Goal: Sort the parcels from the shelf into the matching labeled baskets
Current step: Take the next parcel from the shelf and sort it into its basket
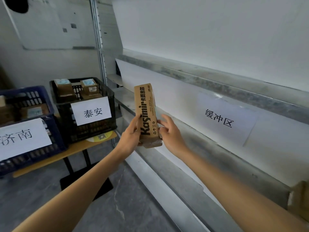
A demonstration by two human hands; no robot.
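A brown cardboard parcel [145, 113] printed "Kasimir" stands on end in front of the metal shelf [192, 136]. My left hand [132, 134] grips its lower left edge, thumb on the printed face. My right hand [168, 131] holds its lower right edge with curled fingers. To the left, a black basket [107, 124] with a white label holds several brown parcels. A blue basket [58, 143] with another white label sits at the far left, also with parcels inside.
Both baskets stand on a low wooden table [78, 148] with a black leg. A white sign [222, 119] with characters is taped to the shelf's back panel. Another brown parcel [299, 200] lies on the shelf at the right edge. Grey floor lies below.
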